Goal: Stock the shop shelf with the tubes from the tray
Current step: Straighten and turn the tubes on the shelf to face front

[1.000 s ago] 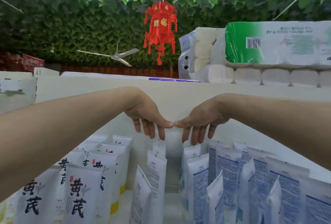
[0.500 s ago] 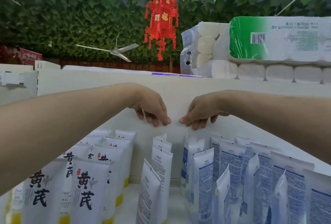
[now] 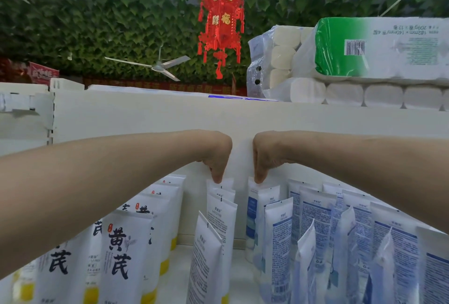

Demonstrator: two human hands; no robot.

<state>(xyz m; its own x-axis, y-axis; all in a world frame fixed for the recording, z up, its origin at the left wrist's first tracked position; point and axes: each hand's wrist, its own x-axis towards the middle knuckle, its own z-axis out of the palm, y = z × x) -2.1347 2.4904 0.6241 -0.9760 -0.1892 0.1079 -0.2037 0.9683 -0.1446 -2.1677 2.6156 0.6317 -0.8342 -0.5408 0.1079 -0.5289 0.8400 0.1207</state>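
Tubes (image 3: 213,250) stand crimped end up in rows on the white shop shelf (image 3: 177,279). Left hand (image 3: 216,155): wrist bent, fingers bunched and pointing straight down, tips on the crimped top of the rearmost white plastic tube with fine black print (image 3: 222,183) in the middle row. Right hand (image 3: 266,155): mirrored pose, near the left hand but not touching it, tips on the top edge of the rearmost white tube with blue bands (image 3: 254,197) in the next row to the right. Thumbs are hidden on both, so I cannot tell whether either hand pinches its tube or only touches it. Both forearms reach in level from the frame edges. In front of the left hand's tube, three more of the same print line up, the nearest turned at an angle. Right of that: a dense block of blue-and-white tubes (image 3: 318,216), some seen edge-on. Left: white tubes with large black characters and yellow caps (image 3: 126,255) at the base, several rows deep. Plain white back panel (image 3: 145,119) sits right behind the hands. On top of the unit: clear-wrapped packs of white toilet rolls (image 3: 345,93), with a green-and-white wrapped pack (image 3: 379,46) stacked on them, barcode facing out. Above: red paper lantern (image 3: 221,27) hanging from a green leaf-covered ceiling (image 3: 97,24), grey ceiling fan (image 3: 155,67) to its left.
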